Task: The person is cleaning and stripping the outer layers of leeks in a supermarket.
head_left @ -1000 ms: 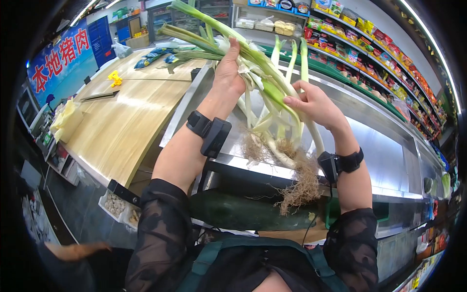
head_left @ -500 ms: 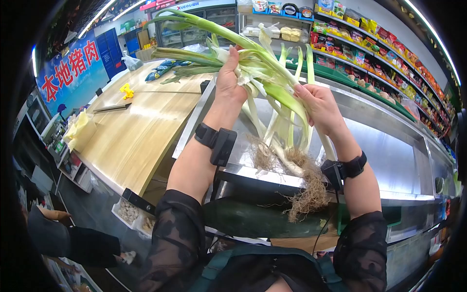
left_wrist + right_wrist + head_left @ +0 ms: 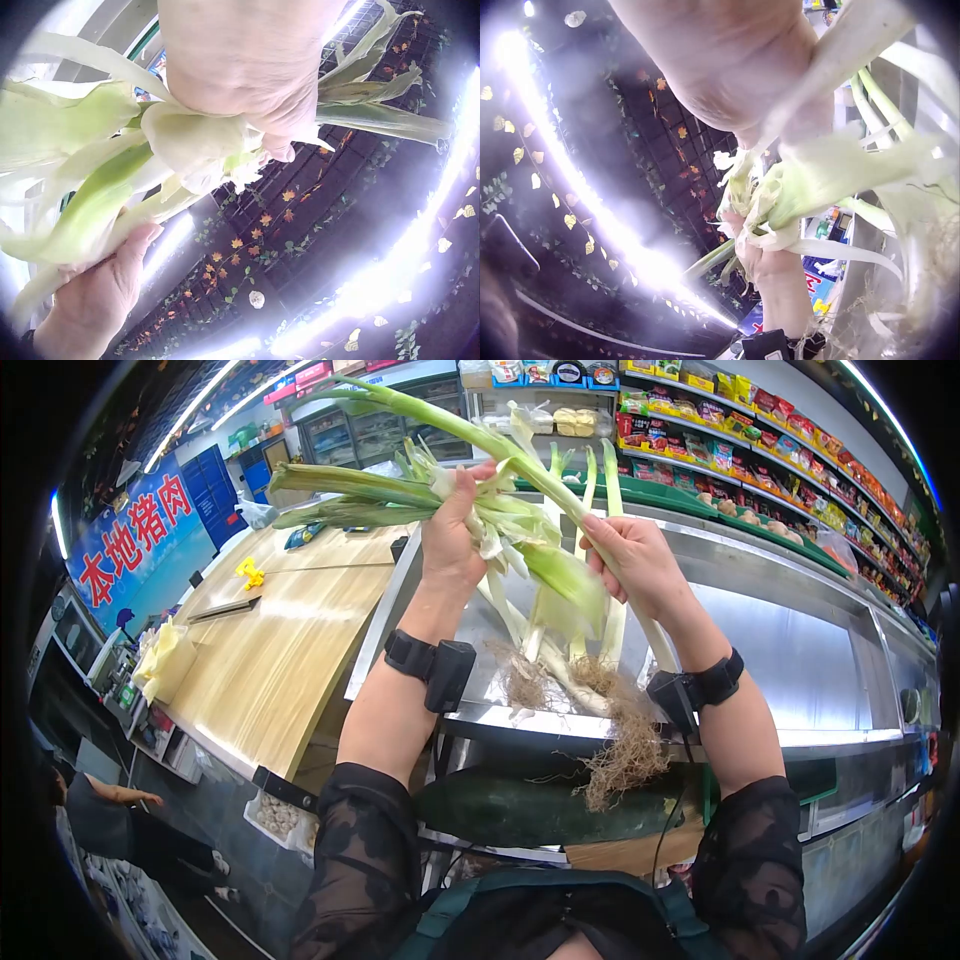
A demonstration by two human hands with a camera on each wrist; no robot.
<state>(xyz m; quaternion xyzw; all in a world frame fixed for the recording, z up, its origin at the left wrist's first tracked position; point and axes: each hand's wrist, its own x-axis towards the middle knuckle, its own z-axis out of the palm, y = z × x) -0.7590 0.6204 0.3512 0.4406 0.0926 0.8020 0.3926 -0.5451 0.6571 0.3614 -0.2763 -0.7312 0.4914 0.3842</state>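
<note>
In the head view, my left hand (image 3: 456,538) grips a bundle of leafy green stalks (image 3: 350,488) and pale peeled leaves. My right hand (image 3: 640,565) pinches one long leek (image 3: 545,478) that slants from upper left down to its roots (image 3: 625,755). A loose, blurred leaf (image 3: 565,580) hangs between both hands. More leeks with white stems (image 3: 612,490) lie on the metal counter (image 3: 740,630) behind. The left wrist view shows the right hand (image 3: 97,300) with its thumb along a stem; the right wrist view shows the left hand (image 3: 769,262) around the leaves.
A wooden table (image 3: 290,620) stands at the left, with a yellow object (image 3: 250,572) and a dark flat bar (image 3: 225,610) on it. Below the counter's front edge lies a large dark green gourd (image 3: 530,808). Shelves of packets (image 3: 740,450) line the back; another person (image 3: 130,830) is at lower left.
The leafy bundle and left hand have shifted slightly left in view. A wide leaf near the right hand now hangs away from the long stem, blurred. The other person has moved at lower left.
</note>
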